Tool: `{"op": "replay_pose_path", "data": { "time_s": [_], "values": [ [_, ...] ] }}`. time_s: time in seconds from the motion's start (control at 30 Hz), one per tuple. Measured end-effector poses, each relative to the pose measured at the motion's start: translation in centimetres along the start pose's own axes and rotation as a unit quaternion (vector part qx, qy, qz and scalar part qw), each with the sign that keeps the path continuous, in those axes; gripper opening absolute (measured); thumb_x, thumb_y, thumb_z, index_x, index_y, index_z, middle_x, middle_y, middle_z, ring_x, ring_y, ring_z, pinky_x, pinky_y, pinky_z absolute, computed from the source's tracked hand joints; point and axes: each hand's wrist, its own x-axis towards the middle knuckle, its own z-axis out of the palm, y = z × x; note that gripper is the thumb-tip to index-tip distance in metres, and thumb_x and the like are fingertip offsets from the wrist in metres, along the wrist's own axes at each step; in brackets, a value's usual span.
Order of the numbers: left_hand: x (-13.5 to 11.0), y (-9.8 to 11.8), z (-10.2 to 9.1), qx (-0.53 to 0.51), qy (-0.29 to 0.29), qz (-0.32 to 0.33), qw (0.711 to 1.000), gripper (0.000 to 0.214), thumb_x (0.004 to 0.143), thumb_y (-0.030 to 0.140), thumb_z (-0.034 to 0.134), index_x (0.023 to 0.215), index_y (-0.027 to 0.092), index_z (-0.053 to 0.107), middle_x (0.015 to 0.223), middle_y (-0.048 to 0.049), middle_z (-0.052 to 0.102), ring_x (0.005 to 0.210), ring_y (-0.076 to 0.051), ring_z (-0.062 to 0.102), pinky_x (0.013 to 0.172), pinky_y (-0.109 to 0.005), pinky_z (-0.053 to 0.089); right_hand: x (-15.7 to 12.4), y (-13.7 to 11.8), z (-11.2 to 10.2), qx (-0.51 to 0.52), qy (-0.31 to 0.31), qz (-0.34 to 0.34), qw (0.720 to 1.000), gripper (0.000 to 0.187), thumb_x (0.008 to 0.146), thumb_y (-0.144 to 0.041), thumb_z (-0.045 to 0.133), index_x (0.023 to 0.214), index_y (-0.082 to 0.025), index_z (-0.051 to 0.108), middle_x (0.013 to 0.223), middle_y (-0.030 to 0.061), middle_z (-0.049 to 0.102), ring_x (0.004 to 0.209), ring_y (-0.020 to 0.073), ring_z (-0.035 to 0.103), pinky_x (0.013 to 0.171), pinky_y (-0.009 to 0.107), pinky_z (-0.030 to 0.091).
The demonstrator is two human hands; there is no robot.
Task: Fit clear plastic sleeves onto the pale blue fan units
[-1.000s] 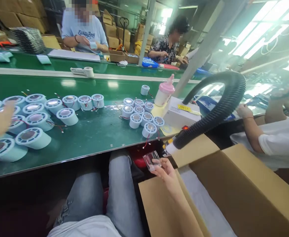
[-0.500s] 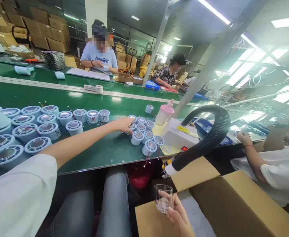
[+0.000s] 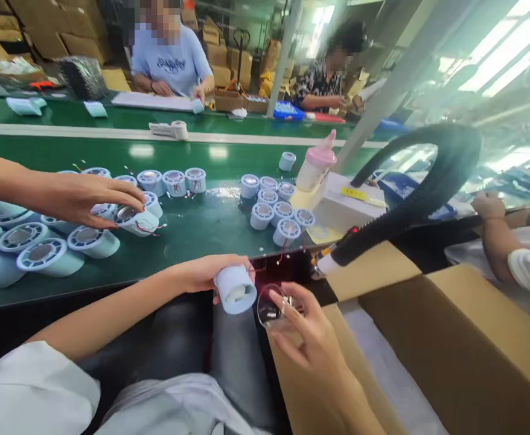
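My left hand [image 3: 197,273] is closed round a pale blue-white cylindrical part [image 3: 235,290] with thin red wires, held over my lap just off the edge of the green belt [image 3: 192,241]. Right beside it, my right hand [image 3: 310,338] pinches a small clear plastic cup [image 3: 269,309], its mouth turned toward the part. The two pieces are nearly touching. A cluster of the same round parts [image 3: 278,211] stands on the belt just beyond.
A co-worker's hand [image 3: 93,199] reaches among many more round parts at the left. A black ribbed hose [image 3: 428,187] arcs over an open cardboard box [image 3: 473,350]. A pink-capped bottle [image 3: 314,166] and a white device [image 3: 346,208] stand nearby. Another person's arm [image 3: 495,235] is at the right.
My left hand reached to the cluster on the belt, then came back holding one part. My right hand brought the clear cup up beside it. A co-worker's hand entered at the left.
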Motion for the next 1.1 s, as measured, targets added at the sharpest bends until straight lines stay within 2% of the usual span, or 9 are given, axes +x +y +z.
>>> {"op": "replay_pose_path", "data": {
  "time_s": [0.07, 0.13, 0.23, 0.3, 0.47, 0.6, 0.73, 0.93, 1.1],
  "values": [
    [0.1, -0.5, 1.6, 0.073, -0.079, -0.021, 0.994, 0.041, 0.083, 0.052, 0.046, 0.091, 0.015, 0.059, 0.071, -0.0013, 0.055, 0.050, -0.010, 0.048, 0.035, -0.018, 0.036, 1.1, -1.1, -0.7, -0.126, -0.004, -0.023, 0.992, 0.055, 0.083, -0.020, 0.059, 0.135, -0.031, 0.048, 0.133, 0.0151, 0.043, 0.113, 0.0334, 0.050, 0.088, 0.050, 0.051],
    [0.1, -0.6, 2.7, 0.218, -0.099, 0.019, 0.971, 0.034, 0.085, 0.045, 0.047, 0.091, 0.015, 0.062, 0.075, -0.0019, 0.057, 0.058, -0.012, 0.051, 0.045, -0.020, 0.041, 1.6, -1.3, -0.8, -0.190, -0.022, -0.010, 0.982, 0.048, 0.079, -0.014, 0.061, 0.126, -0.025, 0.057, 0.133, 0.0170, 0.044, 0.109, 0.0347, 0.050, 0.083, 0.050, 0.052],
    [0.0, -0.6, 3.8, 0.417, -0.027, 0.128, 0.900, 0.023, 0.086, 0.031, 0.050, 0.094, 0.016, 0.066, 0.091, -0.0043, 0.061, 0.081, -0.017, 0.056, 0.071, -0.026, 0.045, 1.3, -0.9, -0.5, -0.178, -0.061, 0.025, 0.982, 0.031, 0.073, -0.004, 0.062, 0.099, -0.019, 0.067, 0.125, 0.0159, 0.051, 0.105, 0.0325, 0.053, 0.080, 0.046, 0.054],
    [-0.2, -0.9, 4.2, 0.457, 0.038, 0.167, 0.873, 0.020, 0.084, 0.028, 0.055, 0.097, 0.017, 0.065, 0.096, -0.0046, 0.060, 0.086, -0.017, 0.056, 0.077, -0.028, 0.043, 0.8, -0.8, -0.5, -0.097, -0.072, 0.060, 0.991, 0.021, 0.071, -0.006, 0.068, 0.088, -0.019, 0.065, 0.119, 0.0137, 0.054, 0.105, 0.0293, 0.054, 0.084, 0.043, 0.053],
    [-0.1, -2.8, 4.3, 0.362, 0.106, 0.211, 0.902, 0.056, 0.064, 0.046, 0.078, 0.111, 0.021, 0.061, 0.098, -0.0033, 0.057, 0.087, -0.017, 0.056, 0.073, -0.027, 0.045, 0.3, -1.4, -0.9, 0.127, -0.035, 0.177, 0.975, 0.013, 0.085, -0.027, 0.061, 0.074, -0.019, 0.063, 0.106, 0.0081, 0.057, 0.100, 0.0201, 0.058, 0.084, 0.033, 0.050],
    [0.6, -4.7, 3.9, 0.322, 0.109, 0.248, 0.907, 0.064, 0.056, 0.049, 0.082, 0.111, 0.023, 0.064, 0.101, -0.0048, 0.051, 0.094, -0.019, 0.056, 0.081, -0.031, 0.048, 0.5, -1.9, -1.2, 0.191, 0.012, 0.263, 0.946, 0.024, 0.084, -0.028, 0.059, 0.063, -0.018, 0.063, 0.098, 0.0079, 0.060, 0.089, 0.0179, 0.060, 0.061, 0.024, 0.048],
    [1.1, -5.7, 3.4, 0.327, 0.082, 0.272, 0.901, 0.067, 0.056, 0.046, 0.083, 0.115, 0.021, 0.062, 0.118, -0.0106, 0.052, 0.111, -0.025, 0.053, 0.095, -0.037, 0.045, 0.5, -1.3, -1.0, 0.225, 0.040, 0.290, 0.929, 0.023, 0.080, -0.028, 0.061, 0.060, -0.018, 0.067, 0.094, 0.0076, 0.065, 0.086, 0.0184, 0.061, 0.062, 0.025, 0.048],
    [0.9, -5.7, 3.3, 0.278, 0.023, 0.246, 0.928, 0.068, 0.066, 0.039, 0.078, 0.126, 0.019, 0.054, 0.123, -0.0117, 0.060, 0.112, -0.024, 0.058, 0.096, -0.036, 0.046, 0.1, 0.3, -0.3, 0.398, 0.061, 0.363, 0.840, 0.023, 0.079, -0.038, 0.065, 0.067, -0.019, 0.069, 0.097, 0.0077, 0.067, 0.087, 0.0207, 0.065, 0.064, 0.029, 0.056],
    [0.5, -5.9, 3.8, 0.222, 0.026, 0.213, 0.951, 0.066, 0.069, 0.036, 0.077, 0.127, 0.018, 0.052, 0.128, -0.0135, 0.057, 0.116, -0.025, 0.056, 0.095, -0.036, 0.048, -0.3, -0.2, -0.4, 0.292, 0.040, 0.260, 0.920, 0.018, 0.069, -0.026, 0.076, 0.081, -0.019, 0.066, 0.111, 0.0087, 0.061, 0.102, 0.0245, 0.062, 0.072, 0.033, 0.061]
  ]
}}
